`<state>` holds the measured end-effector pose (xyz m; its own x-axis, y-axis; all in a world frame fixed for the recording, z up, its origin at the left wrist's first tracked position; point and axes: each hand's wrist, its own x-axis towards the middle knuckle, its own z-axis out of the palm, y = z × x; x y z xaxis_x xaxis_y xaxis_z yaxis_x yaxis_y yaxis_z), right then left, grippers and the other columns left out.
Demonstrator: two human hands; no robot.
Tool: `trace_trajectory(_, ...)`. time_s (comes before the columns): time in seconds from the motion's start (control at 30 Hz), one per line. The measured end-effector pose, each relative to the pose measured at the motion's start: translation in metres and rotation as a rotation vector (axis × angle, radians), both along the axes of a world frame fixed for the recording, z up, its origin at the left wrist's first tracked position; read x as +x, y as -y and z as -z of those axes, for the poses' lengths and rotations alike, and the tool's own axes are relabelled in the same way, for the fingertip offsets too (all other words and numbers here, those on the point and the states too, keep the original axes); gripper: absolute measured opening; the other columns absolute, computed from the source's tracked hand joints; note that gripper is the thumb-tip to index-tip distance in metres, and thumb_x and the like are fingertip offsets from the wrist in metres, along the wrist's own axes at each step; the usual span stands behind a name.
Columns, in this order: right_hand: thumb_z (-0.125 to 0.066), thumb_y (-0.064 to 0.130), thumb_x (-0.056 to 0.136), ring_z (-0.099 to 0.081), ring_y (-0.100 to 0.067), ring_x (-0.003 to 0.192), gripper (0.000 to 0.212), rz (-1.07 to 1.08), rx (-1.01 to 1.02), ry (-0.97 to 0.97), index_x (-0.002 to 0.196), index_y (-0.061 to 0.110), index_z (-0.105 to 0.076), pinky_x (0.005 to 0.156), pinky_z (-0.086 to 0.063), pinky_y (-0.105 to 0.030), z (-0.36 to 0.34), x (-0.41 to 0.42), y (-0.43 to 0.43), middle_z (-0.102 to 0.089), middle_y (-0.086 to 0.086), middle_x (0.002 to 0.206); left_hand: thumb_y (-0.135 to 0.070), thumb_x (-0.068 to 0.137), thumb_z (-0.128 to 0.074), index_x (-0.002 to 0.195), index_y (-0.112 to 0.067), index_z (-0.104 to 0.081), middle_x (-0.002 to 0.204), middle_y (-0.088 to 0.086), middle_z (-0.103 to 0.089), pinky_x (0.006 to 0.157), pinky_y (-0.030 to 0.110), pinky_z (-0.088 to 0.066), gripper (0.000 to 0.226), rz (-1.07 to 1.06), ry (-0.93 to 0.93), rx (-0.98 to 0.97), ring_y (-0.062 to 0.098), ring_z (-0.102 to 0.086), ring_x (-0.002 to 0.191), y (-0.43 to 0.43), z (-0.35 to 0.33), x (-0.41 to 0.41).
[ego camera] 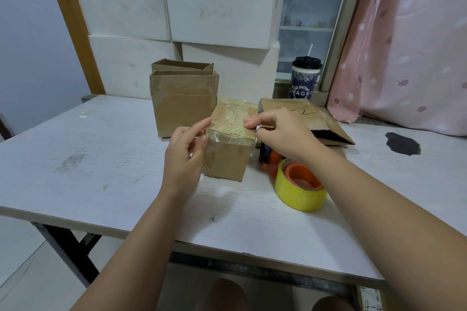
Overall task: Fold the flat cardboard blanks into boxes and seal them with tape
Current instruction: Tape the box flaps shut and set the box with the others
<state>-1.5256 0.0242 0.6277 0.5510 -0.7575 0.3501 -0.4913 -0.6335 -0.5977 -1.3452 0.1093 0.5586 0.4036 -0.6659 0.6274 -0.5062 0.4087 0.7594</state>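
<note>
Both hands on taped small box, mid-counter.
Box sits between the hands, top covered in clear tape. Left hand grips its top left corner, thumb on the near face. Right hand pinches the top right edge; small white bit under the fingers, cannot identify. Yellow tape roll just below right wrist. Flat blank beyond right hand; open boxes beyond left.

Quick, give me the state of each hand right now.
Left hand: grips the left edge of the small box.
Right hand: pinches a small white piece at the box's top right edge; what it is cannot be told.
</note>
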Motion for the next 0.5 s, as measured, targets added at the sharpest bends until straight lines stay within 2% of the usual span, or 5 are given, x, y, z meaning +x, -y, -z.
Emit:
trace_trajectory(0.1, -0.056, 0.008, 0.083, -0.060, 0.000, 0.109, 0.030, 0.025, -0.001, 0.051, 0.096, 0.025, -0.076, 0.099, -0.048, -0.028, 0.003, 0.001, -0.001, -0.070, 0.015, 0.110, -0.009, 0.097, -0.046, 0.109, -0.044, -0.056, 0.100, -0.008, -0.048, 0.072, 0.007, -0.041, 0.039, 0.028, -0.006, -0.001, -0.006, -0.050, 0.083, 0.003, 0.000, -0.004)
trace_trajectory(0.2, -0.055, 0.010, 0.084, -0.061, -0.001, 0.106, 0.028, 0.040, -0.008, 0.059, 0.096, 0.024, -0.076, 0.097, -0.047, -0.026, 0.004, 0.009, -0.002, -0.071, 0.015, 0.108, -0.005, 0.096, -0.042, 0.101, -0.045, -0.054, 0.111, -0.011, -0.055, 0.075, 0.005, -0.040, 0.041, 0.073, -0.094, 0.029, -0.006, -0.053, 0.096, 0.005, -0.001, -0.003)
trace_trajectory(0.27, -0.056, 0.012, 0.085, -0.061, -0.001, 0.106, 0.027, 0.050, -0.006, 0.061, 0.097, 0.025, -0.076, 0.097, -0.046, -0.024, 0.005, 0.014, -0.003, -0.071, 0.014, 0.108, -0.005, 0.096, -0.041, 0.100, -0.042, -0.055, 0.108, -0.022, -0.061, 0.075, 0.006, -0.041, 0.040, 0.108, -0.156, 0.060, -0.006, -0.056, 0.096, 0.004, 0.001, 0.000)
trace_trajectory(0.37, -0.054, 0.012, 0.086, -0.058, 0.004, 0.107, 0.028, 0.029, 0.048, 0.083, 0.099, 0.026, -0.076, 0.101, -0.043, -0.023, 0.006, 0.015, -0.002, -0.070, 0.014, 0.110, -0.009, 0.096, -0.042, 0.105, -0.040, -0.057, 0.097, -0.026, -0.063, 0.079, 0.016, -0.047, 0.035, 0.146, -0.196, 0.111, -0.004, -0.058, 0.089, 0.002, 0.004, 0.008)
trace_trajectory(0.5, -0.058, 0.023, 0.091, -0.054, 0.011, 0.108, 0.020, -0.019, 0.072, 0.077, 0.100, 0.027, -0.076, 0.102, -0.042, -0.023, 0.007, 0.009, 0.000, -0.068, 0.020, 0.112, -0.011, 0.097, -0.046, 0.109, -0.035, -0.058, 0.117, -0.020, -0.061, 0.088, 0.024, -0.049, 0.029, 0.240, -0.242, 0.092, 0.004, -0.060, 0.105, 0.001, 0.005, 0.010)
